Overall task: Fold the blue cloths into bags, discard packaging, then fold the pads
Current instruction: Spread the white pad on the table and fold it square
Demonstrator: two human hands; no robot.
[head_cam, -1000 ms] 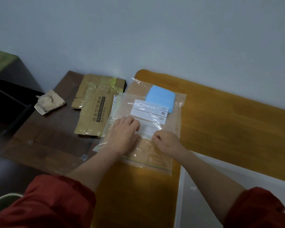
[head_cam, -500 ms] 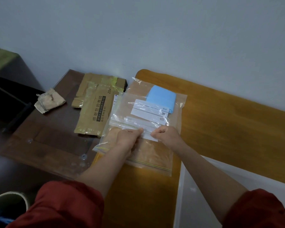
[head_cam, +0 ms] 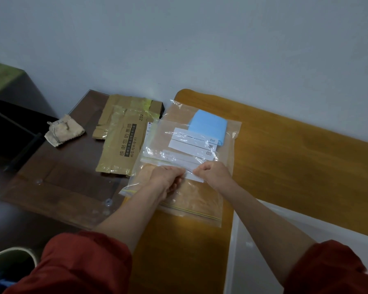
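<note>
A stack of clear zip bags (head_cam: 227, 160) with white label strips lies across the edge of the orange-brown table (head_cam: 285, 149). A folded blue cloth (head_cam: 208, 126) sits inside a bag at the far end. My left hand (head_cam: 166, 179) and my right hand (head_cam: 212, 172) are close together at the middle of the stack. Each pinches the near edge of the top clear bag (head_cam: 179, 160), which is partly lifted and creased. A lower bag's zip end (head_cam: 191, 211) lies flat toward me.
Flattened brown cardboard packaging (head_cam: 121, 143) lies on the dark wooden table (head_cam: 57, 183) to the left. A crumpled beige rag (head_cam: 64, 130) sits further left. A round bin rim (head_cam: 11, 257) shows at bottom left. A white surface (head_cam: 259, 240) lies bottom right. The wall is behind.
My left hand was flat on the bags; both hands have since curled, come together and pinched the top bag's edge, lifting it slightly.
</note>
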